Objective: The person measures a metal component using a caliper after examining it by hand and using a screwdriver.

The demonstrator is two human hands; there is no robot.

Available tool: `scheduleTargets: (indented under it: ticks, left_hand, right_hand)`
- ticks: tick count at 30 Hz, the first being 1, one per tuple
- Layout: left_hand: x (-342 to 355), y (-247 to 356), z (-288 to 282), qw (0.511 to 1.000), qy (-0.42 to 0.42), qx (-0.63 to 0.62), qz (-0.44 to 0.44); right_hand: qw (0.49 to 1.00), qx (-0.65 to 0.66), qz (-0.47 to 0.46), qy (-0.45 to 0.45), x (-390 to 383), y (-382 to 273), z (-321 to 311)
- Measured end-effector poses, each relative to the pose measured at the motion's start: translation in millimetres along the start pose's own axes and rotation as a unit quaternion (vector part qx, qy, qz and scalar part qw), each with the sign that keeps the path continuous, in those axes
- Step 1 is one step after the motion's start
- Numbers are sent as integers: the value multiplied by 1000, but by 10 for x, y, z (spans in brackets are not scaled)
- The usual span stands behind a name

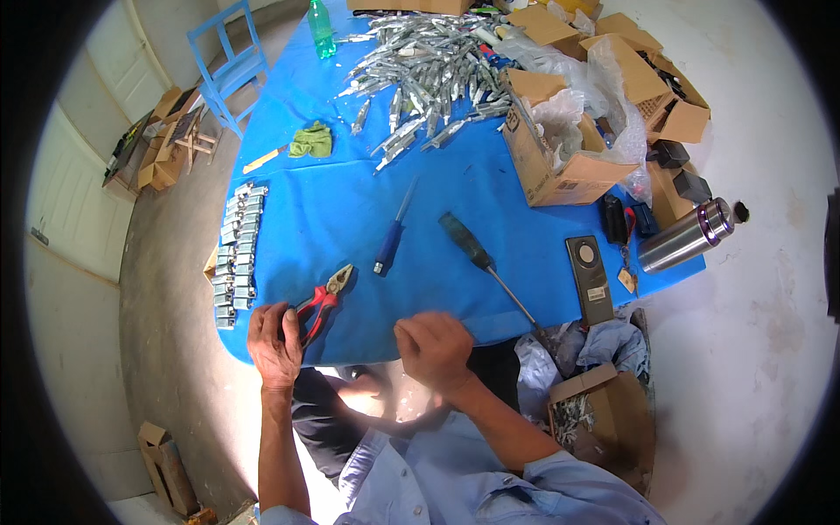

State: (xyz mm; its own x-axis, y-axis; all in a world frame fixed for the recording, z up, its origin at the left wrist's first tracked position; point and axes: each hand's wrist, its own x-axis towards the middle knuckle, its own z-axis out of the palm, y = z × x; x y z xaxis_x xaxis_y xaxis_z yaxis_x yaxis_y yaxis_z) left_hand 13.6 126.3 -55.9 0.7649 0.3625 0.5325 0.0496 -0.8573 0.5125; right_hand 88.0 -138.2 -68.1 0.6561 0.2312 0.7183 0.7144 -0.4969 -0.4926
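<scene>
My left hand is at the near left edge of the blue-covered table, its fingers bent and the thumb drawn in. Right beside its fingertips lie the red-and-black handles of combination pliers, jaws pointing away. Whether the fingers touch a handle or hold something small, I cannot tell. Over the table's front edge my right hand is curled closed and slightly blurred; anything inside it is hidden. Farther in lie a blue-handled screwdriver and a larger dark-handled screwdriver.
Small metal parts stand in rows along the left edge. A large heap of metal pieces covers the far side. Around it are a green cloth, a knife, a bottle, a cardboard box, a phone and a steel flask.
</scene>
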Motion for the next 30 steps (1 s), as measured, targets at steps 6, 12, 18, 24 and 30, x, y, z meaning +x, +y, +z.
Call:
scheduleTargets:
  ticks: [6,12,18,24,30]
  left_hand:
    - [-1,12,18,1000,-1,-5,-10]
    - [-16,-32,-3,1000,0,2,-10]
    - [-24,-42,4,1000,3,7,-10]
    - [-21,6,-21,1000,2,-1,-24]
    - [-18,-5,-21,1000,8,-7,-22]
  right_hand:
    - [1000,3,6,-8,5,1,-17]
    - [1000,-4,-1,2,-38,-9,35]
    - [1000,-4,10,-21,-39,-21,14]
    - [1000,-13,2,-20,-22,-26,13]
    - [1000,-10,-6,-5,13,-46,17]
